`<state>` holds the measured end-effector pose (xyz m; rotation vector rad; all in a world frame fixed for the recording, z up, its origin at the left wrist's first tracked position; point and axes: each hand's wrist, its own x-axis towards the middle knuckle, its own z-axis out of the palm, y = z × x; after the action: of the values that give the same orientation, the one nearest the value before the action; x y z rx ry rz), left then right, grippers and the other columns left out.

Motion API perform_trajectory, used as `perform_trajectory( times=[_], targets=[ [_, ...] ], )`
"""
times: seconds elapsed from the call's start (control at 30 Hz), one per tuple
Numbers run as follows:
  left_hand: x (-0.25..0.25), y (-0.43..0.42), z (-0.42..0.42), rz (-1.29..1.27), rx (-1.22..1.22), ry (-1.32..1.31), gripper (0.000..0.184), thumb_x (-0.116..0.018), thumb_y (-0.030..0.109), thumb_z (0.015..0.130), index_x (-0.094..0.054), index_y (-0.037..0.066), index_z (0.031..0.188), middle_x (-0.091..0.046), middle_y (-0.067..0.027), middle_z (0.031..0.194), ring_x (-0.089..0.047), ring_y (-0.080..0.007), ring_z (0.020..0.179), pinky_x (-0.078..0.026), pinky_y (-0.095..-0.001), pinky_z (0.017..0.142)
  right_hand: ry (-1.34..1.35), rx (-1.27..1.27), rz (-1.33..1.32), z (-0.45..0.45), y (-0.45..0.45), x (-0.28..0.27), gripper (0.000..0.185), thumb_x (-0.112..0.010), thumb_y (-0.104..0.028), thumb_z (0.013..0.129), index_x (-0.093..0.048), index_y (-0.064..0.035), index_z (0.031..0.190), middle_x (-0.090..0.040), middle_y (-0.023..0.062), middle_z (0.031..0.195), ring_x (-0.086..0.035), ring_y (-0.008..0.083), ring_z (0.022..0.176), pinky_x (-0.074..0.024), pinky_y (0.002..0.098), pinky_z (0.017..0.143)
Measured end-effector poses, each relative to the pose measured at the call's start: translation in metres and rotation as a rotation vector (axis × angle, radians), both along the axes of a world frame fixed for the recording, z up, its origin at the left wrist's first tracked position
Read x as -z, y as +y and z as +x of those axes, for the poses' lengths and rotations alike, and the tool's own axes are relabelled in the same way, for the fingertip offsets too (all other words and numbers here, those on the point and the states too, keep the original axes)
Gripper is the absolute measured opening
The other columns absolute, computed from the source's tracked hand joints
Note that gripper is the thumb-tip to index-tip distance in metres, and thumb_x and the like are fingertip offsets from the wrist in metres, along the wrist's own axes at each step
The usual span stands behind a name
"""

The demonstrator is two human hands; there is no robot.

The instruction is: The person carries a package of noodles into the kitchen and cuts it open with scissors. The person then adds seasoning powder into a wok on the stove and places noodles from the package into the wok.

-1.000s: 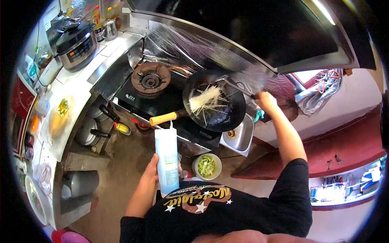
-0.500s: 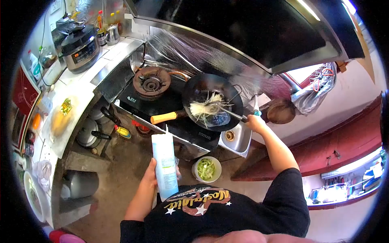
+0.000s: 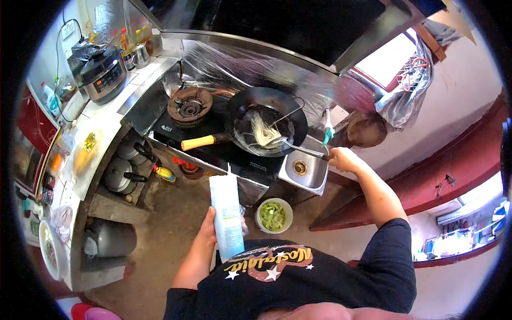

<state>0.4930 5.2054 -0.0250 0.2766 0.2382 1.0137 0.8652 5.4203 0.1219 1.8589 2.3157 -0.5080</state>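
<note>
My left hand [image 3: 208, 229] is wrapped round a tall white and light-blue noodle packet [image 3: 228, 216], held upright in front of my chest. A few thin pale sticks poke out of its top. My right hand [image 3: 345, 160] grips the dark handle of a metal spatula [image 3: 300, 148]. The spatula's head rests against a clump of pale, thin noodles [image 3: 262, 133] in the black wok [image 3: 248, 101]. Water seems to lie in the wok. The wok's yellow handle [image 3: 197, 142] points left, and no hand touches it.
Left of the wok is a bare burner [image 3: 190, 106]. A small steel sink [image 3: 314, 169] lies at the right. A white bucket [image 3: 274, 230] of cut green vegetables stands below. A pressure cooker [image 3: 104, 80] and a chopping board [image 3: 98, 154] occupy the left counter. The range hood [image 3: 256, 45] hangs overhead.
The noodles, spread stiffly across the wok before, now lie lower and bent in a bundle. My right hand has moved the spatula down and right. The packet stays in my left hand.
</note>
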Motion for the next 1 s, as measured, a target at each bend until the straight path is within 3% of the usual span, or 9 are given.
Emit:
perform_trajectory(
  times=[0.07, 0.13, 0.17, 0.27, 0.3, 0.47, 0.67, 1.0],
  targets=[
    [-0.006, -0.007, 0.007, -0.005, -0.011, 0.028, 0.088, -0.056, 0.069, 0.067, -0.041, 0.000, 0.120, -0.055, -0.0214, 0.098, -0.058, -0.0345, 0.088, -0.051, -0.0471, 0.071, 0.030, 0.005, 0.007, 0.010, -0.008, -0.007, 0.021, -0.059, -0.018, 0.075, -0.060, -0.0023, 0.089, -0.060, 0.0070, 0.062, -0.059, 0.0160, 0.050, -0.0482, 0.0294, 0.044],
    [-0.008, -0.013, 0.012, -0.012, -0.025, 0.053, 0.088, -0.056, 0.069, 0.067, -0.042, 0.000, 0.120, -0.055, -0.0215, 0.098, -0.059, -0.0346, 0.087, -0.051, -0.0469, 0.071, 0.082, 0.189, -0.056, 0.013, -0.018, -0.020, 0.023, -0.062, -0.019, 0.069, -0.063, -0.0016, 0.084, -0.063, 0.0165, 0.072, -0.063, 0.0261, 0.065, -0.0503, 0.0356, 0.063],
    [-0.008, -0.016, 0.014, -0.009, -0.047, 0.082, 0.089, -0.055, 0.070, 0.067, -0.042, 0.000, 0.120, -0.056, -0.0215, 0.097, -0.059, -0.0347, 0.086, -0.051, -0.0468, 0.071, 0.142, 0.204, -0.046, 0.021, -0.018, -0.017, 0.021, -0.062, -0.017, 0.071, -0.063, 0.0004, 0.083, -0.061, 0.0141, 0.065, -0.060, 0.0212, 0.054, -0.0497, 0.0330, 0.054],
    [-0.008, -0.026, 0.017, -0.027, -0.096, 0.127, 0.090, -0.054, 0.071, 0.067, -0.042, 0.000, 0.120, -0.056, -0.0215, 0.096, -0.060, -0.0348, 0.084, -0.051, -0.0466, 0.070, 0.303, 0.256, -0.070, 0.035, -0.016, -0.010, 0.020, -0.061, -0.015, 0.074, -0.062, 0.0013, 0.085, -0.060, 0.0114, 0.063, -0.058, 0.0186, 0.050, -0.0482, 0.0319, 0.047],
    [-0.009, -0.029, 0.017, -0.047, -0.120, 0.137, 0.090, -0.053, 0.072, 0.067, -0.042, -0.001, 0.120, -0.056, -0.0215, 0.096, -0.060, -0.0349, 0.084, -0.051, -0.0465, 0.070, 0.370, 0.300, -0.102, 0.038, -0.012, -0.003, 0.015, -0.057, -0.015, 0.077, -0.058, -0.0009, 0.082, -0.054, 0.0051, 0.057, -0.050, 0.0118, 0.042, -0.0388, 0.0268, 0.035],
    [-0.001, -0.041, 0.012, -0.028, -0.137, 0.125, 0.093, -0.053, 0.073, 0.066, -0.041, -0.001, 0.122, -0.056, -0.0216, 0.099, -0.059, -0.0355, 0.088, -0.050, -0.0478, 0.072, 0.543, 0.300, -0.056, 0.038, 0.024, 0.034, 0.016, -0.056, -0.014, 0.079, -0.057, 0.0019, 0.080, -0.053, 0.0063, 0.056, -0.047, 0.0120, 0.038, -0.0341, 0.0269, 0.030],
    [-0.008, -0.056, 0.007, -0.061, -0.223, 0.159, 0.093, -0.051, 0.074, 0.066, -0.042, -0.001, 0.120, -0.056, -0.0235, 0.096, -0.059, -0.0383, 0.084, -0.049, -0.0519, 0.071, 0.619, 0.415, 0.018, 0.010, 0.061, 0.075, 0.017, -0.058, -0.016, 0.080, -0.056, 0.0004, 0.084, -0.053, 0.0064, 0.057, -0.049, 0.0144, 0.042, -0.0388, 0.0293, 0.035],
    [-0.008, -0.070, -0.001, -0.041, -0.327, 0.162, 0.092, -0.050, 0.074, 0.067, -0.041, 0.001, 0.122, -0.056, -0.0225, 0.100, -0.059, -0.0355, 0.088, -0.049, -0.0506, 0.074, 0.726, 0.468, -0.251, 0.012, 0.053, 0.111, 0.016, -0.056, -0.016, 0.084, -0.054, -0.0014, 0.090, -0.053, 0.0049, 0.058, -0.045, 0.0113, 0.038, -0.0341, 0.0261, 0.031]
  ],
)
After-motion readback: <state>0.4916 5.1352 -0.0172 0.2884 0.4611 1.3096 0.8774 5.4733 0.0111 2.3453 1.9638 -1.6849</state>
